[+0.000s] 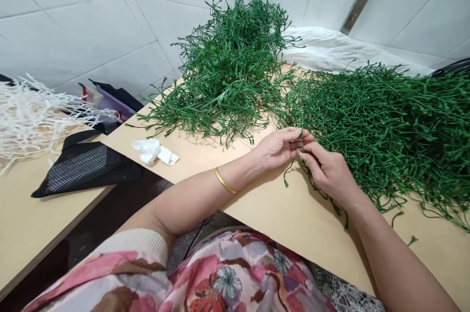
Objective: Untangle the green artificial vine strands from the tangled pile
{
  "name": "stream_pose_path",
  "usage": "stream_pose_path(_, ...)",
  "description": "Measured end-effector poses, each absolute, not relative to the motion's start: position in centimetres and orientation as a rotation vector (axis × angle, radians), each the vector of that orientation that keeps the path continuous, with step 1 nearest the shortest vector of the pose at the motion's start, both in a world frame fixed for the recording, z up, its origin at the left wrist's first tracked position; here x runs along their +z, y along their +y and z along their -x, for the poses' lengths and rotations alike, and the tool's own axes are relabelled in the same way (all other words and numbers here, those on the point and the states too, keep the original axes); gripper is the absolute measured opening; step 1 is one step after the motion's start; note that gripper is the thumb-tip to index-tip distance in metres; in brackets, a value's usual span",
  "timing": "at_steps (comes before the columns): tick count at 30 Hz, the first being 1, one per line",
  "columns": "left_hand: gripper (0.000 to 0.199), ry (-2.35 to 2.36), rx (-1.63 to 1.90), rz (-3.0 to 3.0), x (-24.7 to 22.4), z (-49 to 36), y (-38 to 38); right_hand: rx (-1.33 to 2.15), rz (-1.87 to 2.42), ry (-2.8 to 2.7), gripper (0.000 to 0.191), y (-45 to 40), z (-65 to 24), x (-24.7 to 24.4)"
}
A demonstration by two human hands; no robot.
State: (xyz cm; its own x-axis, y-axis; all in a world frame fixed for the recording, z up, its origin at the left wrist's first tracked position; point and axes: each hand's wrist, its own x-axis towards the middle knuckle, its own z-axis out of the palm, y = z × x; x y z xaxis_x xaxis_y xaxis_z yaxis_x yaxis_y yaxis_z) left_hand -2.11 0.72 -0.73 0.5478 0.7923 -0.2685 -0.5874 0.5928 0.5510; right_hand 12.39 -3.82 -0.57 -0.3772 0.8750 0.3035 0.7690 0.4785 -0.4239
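Note:
My left hand point(283, 147) and my right hand point(326, 169) meet at the left edge of a wide heap of green plastic stems point(370, 121). Between the fingertips of both hands runs a thin green stem point(301, 139), pinched by the left above and the right below. Loose ends of stems hang under the hands, one with a small bud-like tip point(286, 182). Behind my left hand rises a taller pile of similar green stems point(235, 62). Exactly how the pinched stem is bent between the fingers is too small to make out.
A crumpled white tissue point(150, 150) lies on the tan table point(205, 175). White plastic stems point(33, 116) and a black mesh pouch point(82, 167) are on another table at left, across a gap. A white plastic sheet point(326, 47) lies along the tiled wall.

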Motion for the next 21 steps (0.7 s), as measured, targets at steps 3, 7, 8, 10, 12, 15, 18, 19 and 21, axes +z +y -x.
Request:
stream_pose_path(3,0.014,0.511,0.884,-0.393,-0.7,2.0,0.6,0.147,1.315,-2.262,0.019,-3.9,-12.1,-0.5)
stream_pose_path(7,0.026,0.449,0.872,-0.329,-0.1,2.4,0.9,0.123,1.164,-2.437,0.022,-4.4,-11.6,-0.2)
stream_pose_path(8,0.026,0.433,0.878,-0.335,0.1,2.6,1.1,0.15,1.124,-2.485,0.023,-4.6,-11.5,-0.1)
stream_pose_path(10,0.023,0.429,0.92,-0.418,0.3,3.1,1.4,0.205,1.08,-2.51,0.023,-5.0,-11.6,0.5)
stream_pose_path(12,0.017,0.478,0.959,-0.561,0.1,3.3,1.7,0.207,1.104,-2.396,0.02,-5.4,-12.1,1.5)
stream_pose_path(15,0.01,0.591,0.945,-0.707,-0.7,3.0,1.7,-0.006,1.267,-2.009,0.016,-5.8,-13.7,3.5)
stream_pose_path(18,0.014,0.649,0.931,-0.79,-1.3,2.6,1.3,-0.409,1.537,-1.649,0.021,-5.6,-16.6,5.1)
stream_pose_path(19,0.015,0.655,0.925,-0.815,-1.3,2.5,1.1,-0.52,1.639,-1.633,0.025,-5.4,-17.6,5.4)
stream_pose_path(21,0.015,0.67,0.91,-0.856,-1.0,2.5,0.7,-0.737,1.832,-1.671,0.033,-5.0,-19.3,5.5)
